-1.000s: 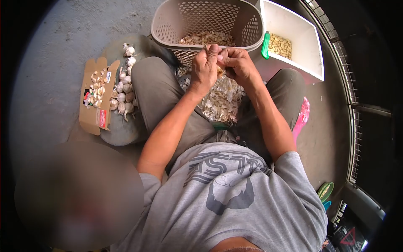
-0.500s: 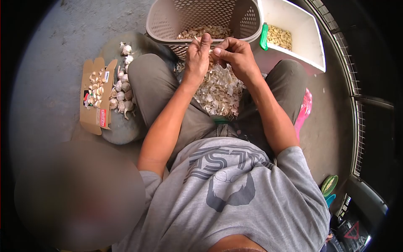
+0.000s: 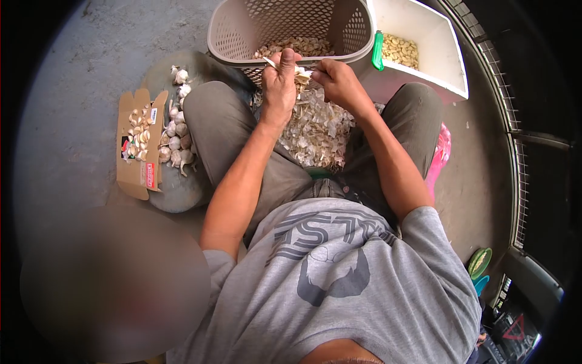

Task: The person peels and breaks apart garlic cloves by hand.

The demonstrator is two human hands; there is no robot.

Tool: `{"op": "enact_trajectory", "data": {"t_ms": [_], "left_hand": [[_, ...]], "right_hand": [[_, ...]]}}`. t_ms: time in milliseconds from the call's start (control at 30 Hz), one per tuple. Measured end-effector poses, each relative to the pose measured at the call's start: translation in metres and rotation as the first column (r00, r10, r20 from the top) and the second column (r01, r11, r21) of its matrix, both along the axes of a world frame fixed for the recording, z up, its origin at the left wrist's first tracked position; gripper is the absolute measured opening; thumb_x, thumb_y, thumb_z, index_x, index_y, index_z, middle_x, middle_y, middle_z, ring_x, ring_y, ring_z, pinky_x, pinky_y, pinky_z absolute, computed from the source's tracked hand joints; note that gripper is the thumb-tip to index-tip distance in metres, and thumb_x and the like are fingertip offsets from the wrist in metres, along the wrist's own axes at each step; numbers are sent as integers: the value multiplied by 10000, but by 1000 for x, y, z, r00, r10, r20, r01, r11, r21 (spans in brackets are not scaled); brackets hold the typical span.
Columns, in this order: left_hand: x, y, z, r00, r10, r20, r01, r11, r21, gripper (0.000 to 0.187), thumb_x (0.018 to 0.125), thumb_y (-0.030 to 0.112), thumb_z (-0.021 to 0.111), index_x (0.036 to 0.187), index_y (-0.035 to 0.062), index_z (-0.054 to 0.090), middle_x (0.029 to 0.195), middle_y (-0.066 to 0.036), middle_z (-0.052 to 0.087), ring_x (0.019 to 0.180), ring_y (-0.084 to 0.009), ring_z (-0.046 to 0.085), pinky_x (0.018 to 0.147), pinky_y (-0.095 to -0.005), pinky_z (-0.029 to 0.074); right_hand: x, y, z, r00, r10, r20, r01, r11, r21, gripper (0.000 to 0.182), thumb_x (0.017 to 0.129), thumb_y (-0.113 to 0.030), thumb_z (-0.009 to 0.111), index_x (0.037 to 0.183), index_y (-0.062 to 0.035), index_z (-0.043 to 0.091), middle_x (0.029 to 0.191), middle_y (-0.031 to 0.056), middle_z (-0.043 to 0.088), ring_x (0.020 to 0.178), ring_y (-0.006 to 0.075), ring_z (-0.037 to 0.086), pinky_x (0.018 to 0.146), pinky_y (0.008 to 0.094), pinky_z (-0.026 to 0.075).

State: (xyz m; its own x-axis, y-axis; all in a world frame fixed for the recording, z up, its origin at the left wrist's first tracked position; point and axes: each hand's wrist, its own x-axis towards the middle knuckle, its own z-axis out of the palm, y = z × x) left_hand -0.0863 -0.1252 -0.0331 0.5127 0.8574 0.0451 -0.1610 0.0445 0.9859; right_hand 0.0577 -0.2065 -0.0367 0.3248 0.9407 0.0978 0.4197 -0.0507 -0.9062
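My left hand [image 3: 279,94] is closed around a partly peeled garlic bulb [image 3: 302,74], its thumb pointing up. A pale stalk sticks out on the left side of that hand. Just right of the bulb, my right hand [image 3: 343,88] is pinched closed; what its fingertips hold is too small to tell. Below both hands, a heap of garlic skins [image 3: 318,133] lies between my knees. The lattice basket [image 3: 291,62] in front of me contains loose garlic cloves [image 3: 297,45].
A white box [image 3: 418,82] at the right holds peeled cloves [image 3: 400,51], with a green-handled tool [image 3: 377,51] at its rim. On the left, cloves lie on a cardboard piece [image 3: 138,179] beside whole garlic bulbs [image 3: 176,142]. A pink bag [image 3: 441,148] lies beyond my right knee.
My right hand has drawn slightly right and down, away from my left hand, exposing the white garlic between them. My left hand has shifted a little left and turned.
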Motion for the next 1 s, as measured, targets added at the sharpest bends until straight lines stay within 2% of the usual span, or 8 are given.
{"op": "enact_trajectory", "data": {"t_ms": [33, 167, 300, 433, 533, 633, 800, 1000], "left_hand": [[3, 1, -1, 1000, 25, -8, -25, 999, 47, 593, 1043, 598, 463, 1053, 30, 635, 813, 25, 528, 704, -50, 482, 611, -232, 406], [4, 1, -2, 995, 27, -101, -12, 989, 146, 630, 1056, 608, 411, 1078, 17, 629, 886, -3, 558, 775, -101, 496, 699, -264, 437], [5, -9, 14, 986, 11, -167, 25, 977, 211, 660, 1053, 616, 403, 1101, -4, 624, 908, -34, 584, 788, -142, 515, 739, -292, 463], [3, -7, 11, 990, 18, -137, 12, 976, 217, 649, 1059, 602, 399, 1112, -4, 626, 854, -18, 546, 761, -106, 501, 687, -267, 443], [3, -5, 7, 998, 16, -55, -12, 997, 80, 628, 1065, 588, 396, 1111, 7, 629, 833, 0, 525, 732, -69, 489, 628, -237, 407], [7, 1, -2, 999, 9, -39, -6, 996, 84, 613, 1074, 577, 380, 1114, 16, 624, 835, 13, 535, 700, -48, 477, 582, -215, 375], [11, 0, -6, 1000, 14, -21, -9, 981, 193, 583, 1077, 568, 382, 1098, 36, 621, 799, 30, 557, 661, -38, 487, 552, -210, 381], [2, -1, 3, 994, -91, 65, 105, 963, -248, 501, 1033, 543, 539, 1008, 52, 637, 731, 9, 595, 561, -52, 483, 482, -223, 376]], "right_hand": [[4, 1, 1, 967, -18, 255, 3, 998, 59, 238, 1028, -178, 611, 968, 45, 666, 720, 48, 599, 625, 123, 583, 564, 308, 498], [7, -4, 36, 969, 17, -245, -38, 996, -81, 228, 1037, -201, 615, 1005, 16, 677, 783, 18, 642, 676, 77, 551, 613, 259, 468], [-11, -7, 38, 999, 29, 15, -30, 989, 142, 262, 1004, -208, 648, 923, 40, 628, 711, 49, 610, 651, 101, 576, 582, 297, 475], [0, -5, 40, 963, -23, -268, -19, 988, -154, 217, 968, -172, 660, 954, 41, 619, 661, 99, 611, 679, 214, 641, 618, 356, 512], [11, -4, 18, 955, -22, 297, 30, 999, -22, 181, 938, -121, 660, 1002, 45, 628, 718, 155, 649, 685, 319, 649, 647, 388, 525], [16, -6, 3, 832, -53, 553, -66, 979, 192, 192, 906, -72, 672, 1052, 50, 641, 787, 204, 662, 727, 397, 652, 691, 418, 531], [-1, -5, 36, 994, 111, 1, -110, 990, 88, 228, 967, -107, 676, 1113, 65, 644, 843, 147, 700, 770, 240, 685, 716, 369, 546], [-15, -2, 38, 970, 112, -217, -99, 993, 72, 272, 1006, -207, 671, 1070, 57, 653, 776, 59, 659, 642, 96, 583, 568, 274, 491]]}}
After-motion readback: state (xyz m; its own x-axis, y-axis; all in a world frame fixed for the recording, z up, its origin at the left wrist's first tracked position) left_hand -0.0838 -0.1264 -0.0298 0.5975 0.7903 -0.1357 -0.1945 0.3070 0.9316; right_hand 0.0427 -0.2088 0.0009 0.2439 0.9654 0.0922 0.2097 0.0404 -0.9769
